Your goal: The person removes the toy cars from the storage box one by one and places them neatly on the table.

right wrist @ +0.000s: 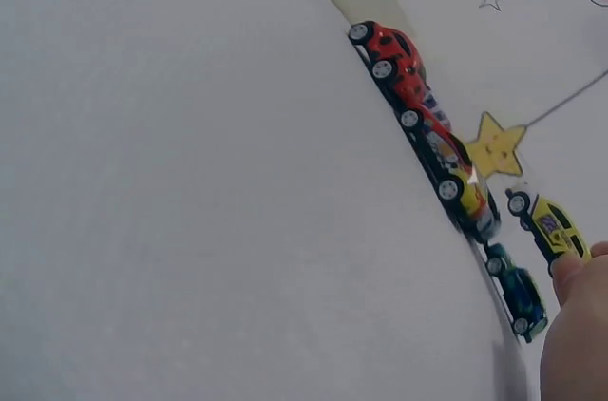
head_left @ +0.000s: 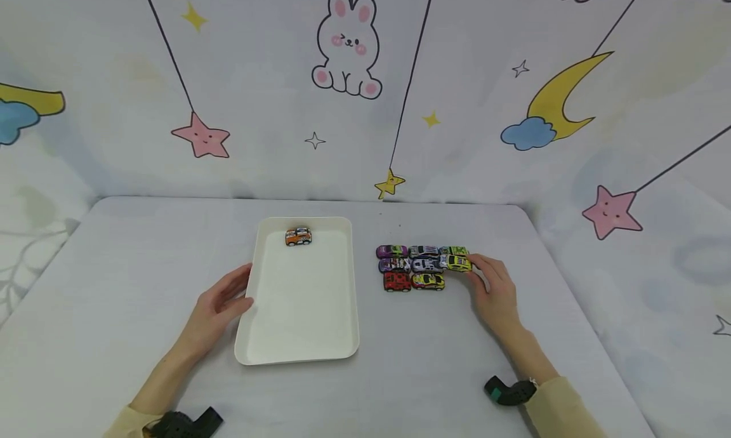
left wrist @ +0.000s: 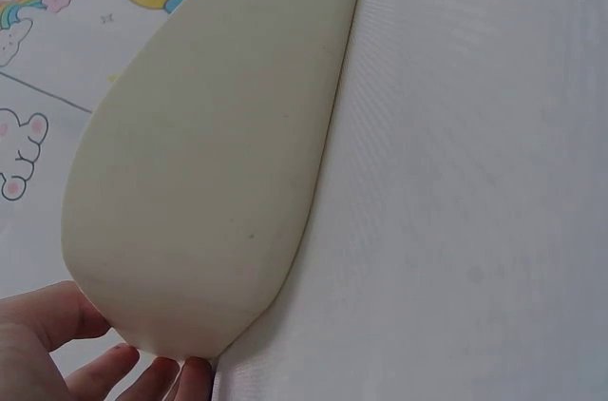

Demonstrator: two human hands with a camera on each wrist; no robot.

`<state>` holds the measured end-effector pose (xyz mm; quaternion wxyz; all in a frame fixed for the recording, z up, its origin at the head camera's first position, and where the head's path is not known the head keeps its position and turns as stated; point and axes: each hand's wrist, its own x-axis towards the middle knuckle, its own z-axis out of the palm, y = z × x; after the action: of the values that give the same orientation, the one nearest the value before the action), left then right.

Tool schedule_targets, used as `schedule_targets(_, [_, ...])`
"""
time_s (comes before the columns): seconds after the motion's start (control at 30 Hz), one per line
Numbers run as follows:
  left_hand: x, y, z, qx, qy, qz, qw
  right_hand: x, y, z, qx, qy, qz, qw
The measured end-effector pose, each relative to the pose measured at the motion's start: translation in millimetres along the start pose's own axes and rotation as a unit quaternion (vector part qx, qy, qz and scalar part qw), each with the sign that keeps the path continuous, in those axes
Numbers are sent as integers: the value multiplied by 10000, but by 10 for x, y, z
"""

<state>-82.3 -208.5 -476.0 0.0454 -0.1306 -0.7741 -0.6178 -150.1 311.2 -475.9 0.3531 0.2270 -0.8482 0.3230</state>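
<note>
A white rectangular tray [head_left: 297, 311] lies left of the middle, with an orange toy car [head_left: 299, 236] inside near its far end. My left hand [head_left: 219, 308] holds the tray's left side; in the left wrist view, fingertips [left wrist: 195, 372] meet its edge. My right hand [head_left: 495, 292] pinches a yellow-green toy car [head_left: 456, 263] at the right of a cluster. In the right wrist view that car is tilted above another dark green one [right wrist: 518, 292]. Beside it sit a red toy car [head_left: 396, 282], a yellow one [head_left: 428, 281] and several purple and silver ones.
The pale tabletop [head_left: 411, 362] stretches around the tray and the cars. Behind it hangs a white backdrop [head_left: 257, 76] printed with stars, moons and a rabbit. Dark devices are strapped on both wrists.
</note>
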Motion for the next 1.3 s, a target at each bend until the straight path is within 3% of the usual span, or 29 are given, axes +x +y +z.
schedule_targets(0.53, [-27,10,-15,-18,39,57,10000,-49,81,-58,-213,-365,761,9962])
schedule_targets(0.83, [-14,28,-5,13,39,97,9999,-42,58,-77,-483,-832,1310,9867])
schedule_targets(1.3, [-5,13,-1,-64,-47,11,10000,-47,87,-81,-420,-868,1414,9852])
